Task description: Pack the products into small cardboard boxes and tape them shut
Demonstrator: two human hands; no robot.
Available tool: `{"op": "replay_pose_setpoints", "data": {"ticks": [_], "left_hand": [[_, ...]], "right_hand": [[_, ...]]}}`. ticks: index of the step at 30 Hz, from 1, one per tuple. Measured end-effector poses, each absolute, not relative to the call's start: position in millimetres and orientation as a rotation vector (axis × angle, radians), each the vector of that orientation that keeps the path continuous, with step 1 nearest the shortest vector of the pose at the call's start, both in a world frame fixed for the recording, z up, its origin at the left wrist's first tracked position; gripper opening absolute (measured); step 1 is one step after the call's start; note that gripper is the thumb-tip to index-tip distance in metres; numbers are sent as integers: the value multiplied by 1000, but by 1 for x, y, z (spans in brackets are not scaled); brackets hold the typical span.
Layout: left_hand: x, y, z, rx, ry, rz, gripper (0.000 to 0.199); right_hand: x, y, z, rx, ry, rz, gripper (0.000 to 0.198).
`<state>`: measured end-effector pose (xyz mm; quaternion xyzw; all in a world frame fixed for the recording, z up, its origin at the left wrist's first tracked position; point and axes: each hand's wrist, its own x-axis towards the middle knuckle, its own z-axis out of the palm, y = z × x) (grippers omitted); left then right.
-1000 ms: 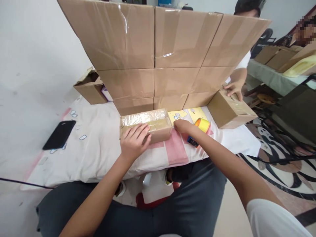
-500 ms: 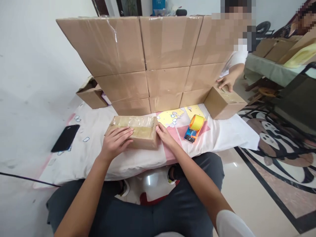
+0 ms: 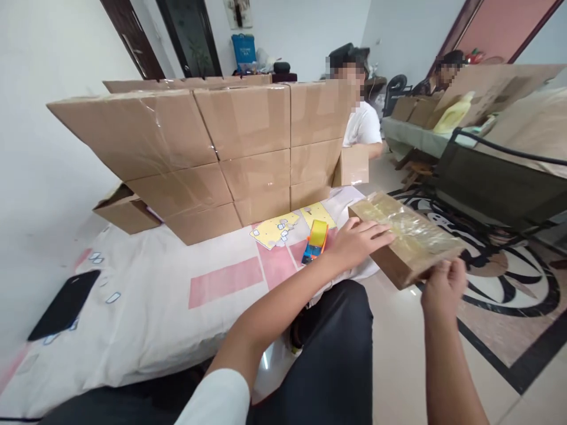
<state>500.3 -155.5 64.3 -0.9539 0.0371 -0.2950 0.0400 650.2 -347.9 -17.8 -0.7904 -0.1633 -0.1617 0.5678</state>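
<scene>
A taped cardboard box (image 3: 405,233) is held up off the table's right end, tilted, with shiny tape across its top. My left hand (image 3: 365,239) lies along its left side, fingers reaching over the top face. My right hand (image 3: 445,283) grips the near right corner, the thumb on the edge and the other fingers partly hidden beneath. To the left of the box, a tape dispenser (image 3: 315,242) with a yellow roll and a blue and orange body rests on the cloth.
Stacked cardboard boxes (image 3: 254,124) form a wall across the table (image 3: 146,301). An opened box (image 3: 126,209) sits at left; a black phone (image 3: 66,304) lies in front. Behind the stack, a co-worker (image 3: 364,127) has an arm by another box (image 3: 354,166). A dark chair (image 3: 491,183) stands right.
Both my hands have carried the box up and right, off the table. The view has turned right. The co-worker's box has moved back behind the stack's right end.
</scene>
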Motion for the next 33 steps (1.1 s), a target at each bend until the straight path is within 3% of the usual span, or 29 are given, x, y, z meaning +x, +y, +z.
{"op": "replay_pose_setpoints", "data": {"ticks": [4, 9, 16, 20, 23, 25, 28, 33], "left_hand": [[492, -185, 48, -2913, 168, -916, 45], [345, -199, 31, -2943, 250, -1243, 20], [143, -173, 14, -2930, -638, -1107, 36], [44, -153, 19, -2741, -1218, -1049, 43], [3, -98, 23, -2709, -1771, -588, 44], [-2, -40, 26, -2685, -1783, -218, 39], [13, 63, 35, -2531, -1798, -385, 51], [42, 201, 59, -2296, -1545, -910, 67]], "right_hand": [[692, -317, -42, -1848, -366, -265, 63], [724, -262, -54, -2015, -356, -160, 61], [705, -206, -21, -2402, -344, -1, 31], [637, -235, -9, -2279, -539, -14, 36], [551, -256, -27, -2149, -831, -194, 41], [497, -257, -44, -2052, -1103, -135, 41], [446, -248, -59, -1926, -1619, 6, 38], [431, -235, -55, -1970, -1564, -103, 34]]}}
